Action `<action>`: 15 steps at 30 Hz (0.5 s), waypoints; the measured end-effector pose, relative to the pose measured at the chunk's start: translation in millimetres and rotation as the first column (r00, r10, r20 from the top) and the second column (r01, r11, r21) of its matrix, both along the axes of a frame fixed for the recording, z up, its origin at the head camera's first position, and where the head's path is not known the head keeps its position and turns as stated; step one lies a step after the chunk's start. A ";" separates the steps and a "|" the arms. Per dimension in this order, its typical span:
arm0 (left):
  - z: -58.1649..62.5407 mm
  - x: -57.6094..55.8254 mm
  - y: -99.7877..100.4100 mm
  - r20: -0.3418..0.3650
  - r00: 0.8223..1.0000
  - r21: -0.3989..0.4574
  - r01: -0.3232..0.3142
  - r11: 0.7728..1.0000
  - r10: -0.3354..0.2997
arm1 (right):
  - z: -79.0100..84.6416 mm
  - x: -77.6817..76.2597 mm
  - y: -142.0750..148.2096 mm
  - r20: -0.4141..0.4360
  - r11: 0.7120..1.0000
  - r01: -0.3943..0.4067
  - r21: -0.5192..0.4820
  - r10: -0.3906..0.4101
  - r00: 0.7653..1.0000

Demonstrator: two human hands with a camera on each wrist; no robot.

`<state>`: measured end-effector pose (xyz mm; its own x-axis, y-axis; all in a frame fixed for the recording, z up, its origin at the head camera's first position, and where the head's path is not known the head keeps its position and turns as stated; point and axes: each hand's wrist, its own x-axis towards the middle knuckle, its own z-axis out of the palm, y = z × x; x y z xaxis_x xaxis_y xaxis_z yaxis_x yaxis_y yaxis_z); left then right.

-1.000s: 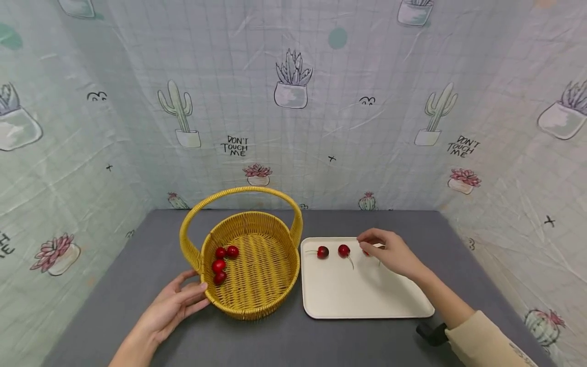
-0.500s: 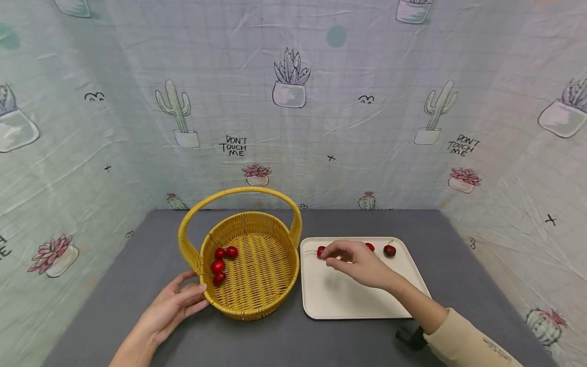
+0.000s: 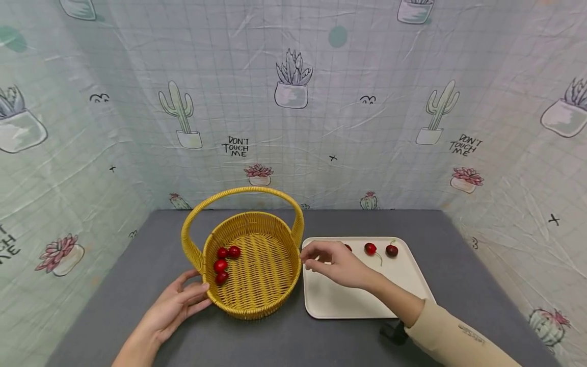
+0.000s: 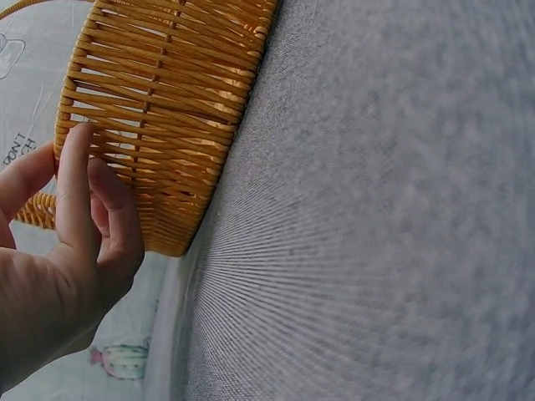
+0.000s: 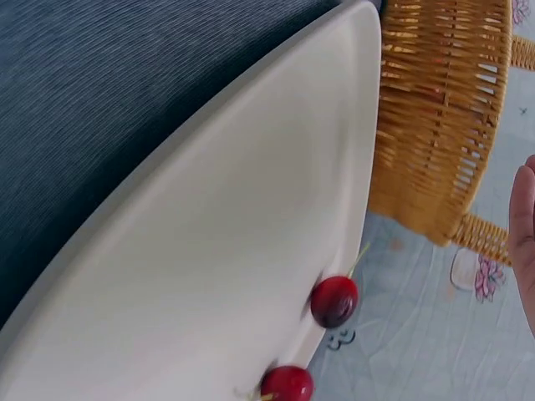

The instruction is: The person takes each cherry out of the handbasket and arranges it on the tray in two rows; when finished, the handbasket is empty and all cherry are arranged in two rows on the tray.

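My left hand (image 3: 176, 306) holds the yellow wicker basket (image 3: 257, 306) at its left rim. In the left wrist view, fingers (image 4: 77, 184) lie against the woven side. Several red cherries (image 3: 220, 265) are gathered inside at the basket's left. My right hand (image 3: 337, 265) hovers over the left part of a cream tray (image 3: 367, 306), its bent fingertips beside the basket's right rim. Whether something is between those fingertips is hidden. Stemmed cherries (image 3: 370, 248) lie along the tray's back. The right wrist view shows a cherry (image 5: 334, 302) near the tray edge, hidden by the hand in the head view.
The basket's tall arched handle (image 3: 243, 189) rises above its opening. A grey tabletop (image 3: 257, 341) extends around the basket and tray. Behind and beside it hangs a patterned cloth (image 3: 330, 122) with cactus drawings.
My right hand has moved left across the tray, from above the cherries towards the basket, uncovering the right-hand cherries. My left hand has stayed at the basket rim.
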<state>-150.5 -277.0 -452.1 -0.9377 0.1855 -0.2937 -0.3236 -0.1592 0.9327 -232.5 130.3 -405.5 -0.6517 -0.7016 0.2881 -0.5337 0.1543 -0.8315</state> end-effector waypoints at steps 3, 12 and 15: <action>-0.4 0.1 -0.3 0.001 1.000 0.003 -0.001 1.000 0.001 | -1.0 -1.6 -8.5 -0.008 1.000 -0.006 -0.014 0.006 1.000; 2.3 0.0 -1.3 0.009 1.000 0.024 0.005 1.000 -0.005 | -10.1 -1.2 -28.7 0.004 1.000 -0.021 -0.018 0.021 1.000; 2.3 0.1 -0.3 0.009 1.000 0.028 0.002 1.000 -0.003 | -9.1 0.2 -33.9 0.006 0.999 -0.033 -0.016 0.034 0.999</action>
